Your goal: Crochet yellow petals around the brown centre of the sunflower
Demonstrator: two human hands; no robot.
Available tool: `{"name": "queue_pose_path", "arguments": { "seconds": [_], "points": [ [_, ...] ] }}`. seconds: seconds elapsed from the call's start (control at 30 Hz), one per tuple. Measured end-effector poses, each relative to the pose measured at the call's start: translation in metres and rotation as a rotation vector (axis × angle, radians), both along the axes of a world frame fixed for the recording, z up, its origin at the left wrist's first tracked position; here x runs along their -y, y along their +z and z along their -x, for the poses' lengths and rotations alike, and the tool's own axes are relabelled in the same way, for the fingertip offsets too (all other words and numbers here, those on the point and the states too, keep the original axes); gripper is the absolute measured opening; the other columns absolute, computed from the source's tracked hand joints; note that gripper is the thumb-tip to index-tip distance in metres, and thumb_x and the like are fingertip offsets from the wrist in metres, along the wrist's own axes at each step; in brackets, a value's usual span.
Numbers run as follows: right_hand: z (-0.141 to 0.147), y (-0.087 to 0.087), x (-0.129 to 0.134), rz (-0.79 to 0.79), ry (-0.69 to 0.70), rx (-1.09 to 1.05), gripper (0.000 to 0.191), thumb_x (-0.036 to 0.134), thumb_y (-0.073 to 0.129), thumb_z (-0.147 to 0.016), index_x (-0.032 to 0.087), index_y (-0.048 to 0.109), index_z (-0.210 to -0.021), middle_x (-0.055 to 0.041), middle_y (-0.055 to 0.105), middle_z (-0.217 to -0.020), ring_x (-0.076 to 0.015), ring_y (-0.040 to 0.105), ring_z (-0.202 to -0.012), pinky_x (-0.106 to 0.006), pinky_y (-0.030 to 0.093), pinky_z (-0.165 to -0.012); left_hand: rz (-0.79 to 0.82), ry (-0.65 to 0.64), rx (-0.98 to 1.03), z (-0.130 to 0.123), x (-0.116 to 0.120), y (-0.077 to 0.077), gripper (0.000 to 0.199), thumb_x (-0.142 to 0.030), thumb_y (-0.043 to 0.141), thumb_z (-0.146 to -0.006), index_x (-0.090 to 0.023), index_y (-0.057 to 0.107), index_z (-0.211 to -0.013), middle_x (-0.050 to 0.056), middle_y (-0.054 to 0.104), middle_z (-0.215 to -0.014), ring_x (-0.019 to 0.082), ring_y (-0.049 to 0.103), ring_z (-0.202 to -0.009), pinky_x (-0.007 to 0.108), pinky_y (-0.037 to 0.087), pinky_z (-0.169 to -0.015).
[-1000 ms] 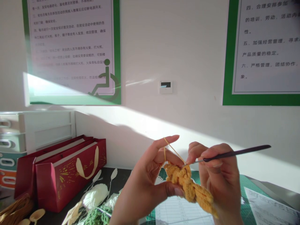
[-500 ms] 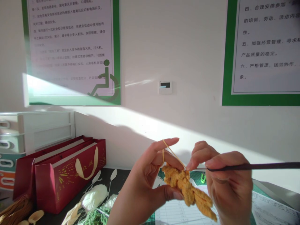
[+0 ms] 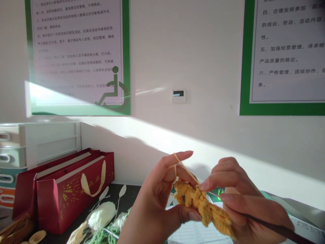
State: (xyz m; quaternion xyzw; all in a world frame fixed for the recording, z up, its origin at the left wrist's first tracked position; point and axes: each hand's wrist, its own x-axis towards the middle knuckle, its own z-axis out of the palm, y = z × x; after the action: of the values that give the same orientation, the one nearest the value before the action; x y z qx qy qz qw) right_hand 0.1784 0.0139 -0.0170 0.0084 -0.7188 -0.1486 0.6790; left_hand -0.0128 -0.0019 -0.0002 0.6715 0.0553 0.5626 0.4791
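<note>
My left hand pinches a mustard-yellow crochet piece between thumb and fingers. Yellow yarn runs from the piece up around the raised left index finger. In my right hand is a crochet hook with a dark handle, gripped like a pen and slanting down to the right. Its thin shaft reaches the top edge of the crochet piece, where the right index fingertip also rests. The hook's very tip is hidden at the stitches.
Red gift bags stand at the left before a drawer unit. White yarn and green yarn lie on the dark table. Printed paper and a green clip are behind my hands.
The hook has tilted from nearly level to sloping, its handle end dropping at the right. My right hand has rolled over with it. My left hand keeps its hold on the crochet piece.
</note>
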Motion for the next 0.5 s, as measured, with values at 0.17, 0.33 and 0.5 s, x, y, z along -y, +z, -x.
{"name": "queue_pose_path", "arguments": {
  "seconds": [0.17, 0.33, 0.5],
  "points": [
    [0.007, 0.003, -0.001, -0.043, -0.038, -0.035, 0.023, 0.012, 0.063, -0.095, 0.019, 0.07, -0.116, -0.0085, 0.079, -0.105, -0.0233, 0.067, -0.08, -0.047, 0.051, -0.069, 0.039, -0.111, 0.02, 0.0, -0.004, 0.002, 0.074, -0.013, 0.092, -0.075, -0.037, 0.063, -0.139, 0.002, 0.07, -0.101, 0.017, 0.064, -0.09, 0.023, 0.053, -0.078],
    [0.014, 0.007, 0.009, 0.002, -0.139, -0.029, 0.033, 0.001, 0.06, -0.092, 0.021, 0.07, -0.117, -0.0056, 0.079, -0.109, -0.0208, 0.065, -0.084, -0.044, 0.05, -0.071, 0.173, -0.155, 0.068, 0.002, -0.002, 0.003, 0.064, -0.044, 0.082, -0.086, -0.032, 0.059, -0.145, 0.006, 0.066, -0.104, 0.019, 0.061, -0.087, 0.027, 0.05, -0.073],
    [0.022, 0.003, 0.012, -0.031, -0.235, -0.018, 0.043, -0.008, 0.063, -0.08, 0.018, 0.07, -0.113, -0.0048, 0.078, -0.118, -0.0212, 0.067, -0.092, -0.044, 0.05, -0.075, 0.414, 0.036, 0.166, -0.007, 0.01, 0.008, 0.036, -0.034, 0.065, -0.101, -0.028, 0.066, -0.136, 0.003, 0.066, -0.09, 0.016, 0.056, -0.084, 0.025, 0.045, -0.075]
  ]
}}
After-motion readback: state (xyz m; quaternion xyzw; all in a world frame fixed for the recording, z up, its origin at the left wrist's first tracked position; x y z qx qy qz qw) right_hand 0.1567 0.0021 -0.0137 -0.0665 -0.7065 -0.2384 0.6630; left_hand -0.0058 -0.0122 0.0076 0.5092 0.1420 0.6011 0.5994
